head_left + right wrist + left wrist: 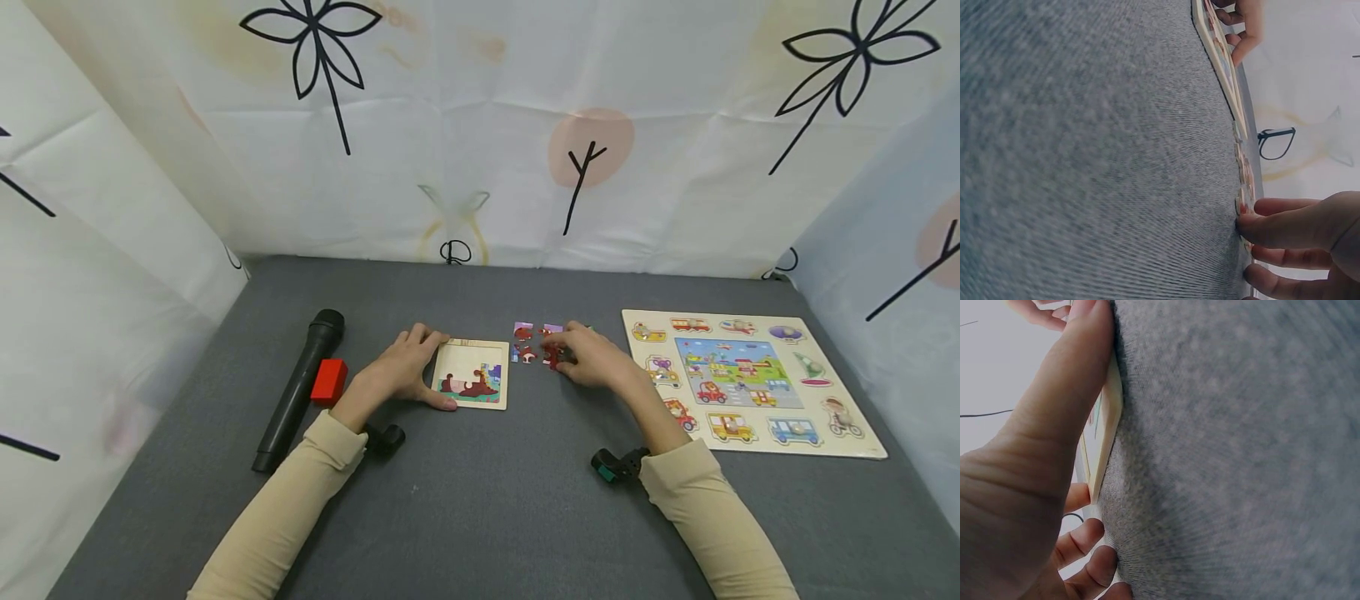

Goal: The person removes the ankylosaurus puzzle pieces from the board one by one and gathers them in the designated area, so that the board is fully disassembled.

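Beige sleeves (279, 508) reach toward a nearly square puzzle tray (459, 360), its partly filled side toward them; the left hand (401, 365) grips its left edge, thumb and fingers spread; right of the tray, the right hand (591, 358) touches loose pieces (522, 332), any pinch impossible to tell; grey tabletop (495, 517) beneath, patterned white cloth (450, 108) behind.

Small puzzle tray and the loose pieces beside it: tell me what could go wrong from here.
The loose pieces lie close together under and beside the right hand, so its fingers might nudge a neighbouring one.

The puzzle tray is only partly filled; if the left hand at its edges jolts it, the fitted pieces could shift.
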{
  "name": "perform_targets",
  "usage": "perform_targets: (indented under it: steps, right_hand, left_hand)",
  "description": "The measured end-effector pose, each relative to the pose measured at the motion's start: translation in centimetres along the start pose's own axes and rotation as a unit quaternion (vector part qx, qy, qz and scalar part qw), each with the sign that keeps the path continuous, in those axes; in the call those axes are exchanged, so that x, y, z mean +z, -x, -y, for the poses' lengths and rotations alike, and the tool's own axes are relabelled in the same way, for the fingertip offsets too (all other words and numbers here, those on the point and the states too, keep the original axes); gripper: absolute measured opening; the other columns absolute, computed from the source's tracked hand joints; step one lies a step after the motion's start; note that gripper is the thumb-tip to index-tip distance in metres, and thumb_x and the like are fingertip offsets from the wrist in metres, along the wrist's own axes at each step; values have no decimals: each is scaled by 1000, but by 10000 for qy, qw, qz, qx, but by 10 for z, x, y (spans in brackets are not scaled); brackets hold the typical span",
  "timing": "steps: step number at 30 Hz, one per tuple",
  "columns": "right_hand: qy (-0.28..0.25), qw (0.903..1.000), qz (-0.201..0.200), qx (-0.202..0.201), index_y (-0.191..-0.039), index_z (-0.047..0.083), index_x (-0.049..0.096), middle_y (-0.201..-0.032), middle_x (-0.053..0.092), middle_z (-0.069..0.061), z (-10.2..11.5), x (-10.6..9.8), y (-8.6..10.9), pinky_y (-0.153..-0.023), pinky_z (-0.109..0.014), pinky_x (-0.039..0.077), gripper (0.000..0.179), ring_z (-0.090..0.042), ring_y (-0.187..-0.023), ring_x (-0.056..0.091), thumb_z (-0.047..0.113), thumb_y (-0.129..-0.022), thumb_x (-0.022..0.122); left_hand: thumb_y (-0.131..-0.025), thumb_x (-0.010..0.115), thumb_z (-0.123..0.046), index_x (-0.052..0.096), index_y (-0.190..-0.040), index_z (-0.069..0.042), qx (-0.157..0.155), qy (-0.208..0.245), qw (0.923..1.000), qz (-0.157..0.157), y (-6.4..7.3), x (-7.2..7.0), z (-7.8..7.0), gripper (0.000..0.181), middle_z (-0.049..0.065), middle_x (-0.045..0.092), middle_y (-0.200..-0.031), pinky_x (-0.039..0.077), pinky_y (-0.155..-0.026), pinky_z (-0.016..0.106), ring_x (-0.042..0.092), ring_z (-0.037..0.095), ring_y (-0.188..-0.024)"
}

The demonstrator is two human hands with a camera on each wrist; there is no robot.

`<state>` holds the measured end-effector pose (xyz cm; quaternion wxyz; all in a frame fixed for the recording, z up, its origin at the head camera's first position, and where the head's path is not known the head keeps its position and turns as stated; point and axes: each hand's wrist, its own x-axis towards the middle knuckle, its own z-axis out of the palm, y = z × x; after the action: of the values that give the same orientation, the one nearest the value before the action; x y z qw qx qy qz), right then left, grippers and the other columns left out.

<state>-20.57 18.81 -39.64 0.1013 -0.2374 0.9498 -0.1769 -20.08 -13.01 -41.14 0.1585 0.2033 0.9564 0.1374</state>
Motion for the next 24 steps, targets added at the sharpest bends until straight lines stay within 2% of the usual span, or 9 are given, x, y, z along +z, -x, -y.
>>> perform_targets:
  steps: [11,18,24]
  right_hand:
    - [-135,9998,-118,-26,-135,7,66,-108,61,-17,9,-7,-2,-71,-36,43,41,-21,-82,51,15,-96,72]
    - [-308,9987,-212,-357,-134,5,67,-101,59,-17,27,-11,-9,-66,-30,38,41,-19,-75,47,15,-95,73]
    - [-464,9975,-144,-519,-133,4,66,-108,61,-20,45,-8,-18,-69,-31,41,40,-19,-75,48,15,-95,73]
  left_hand:
    - [-73,87,-61,38,-155,-10,51,-60,10000,-16,1,-1,0,109,21,41,-146,44,-107,56,46,40,-129]
    - [-72,87,-60,38,-155,-10,55,-61,10000,-42,1,0,0,108,20,41,-145,44,-107,55,46,40,-129]
    - [-72,87,-60,37,-155,-9,52,-53,10000,-44,0,0,0,109,20,41,-145,44,-108,56,45,40,-129]
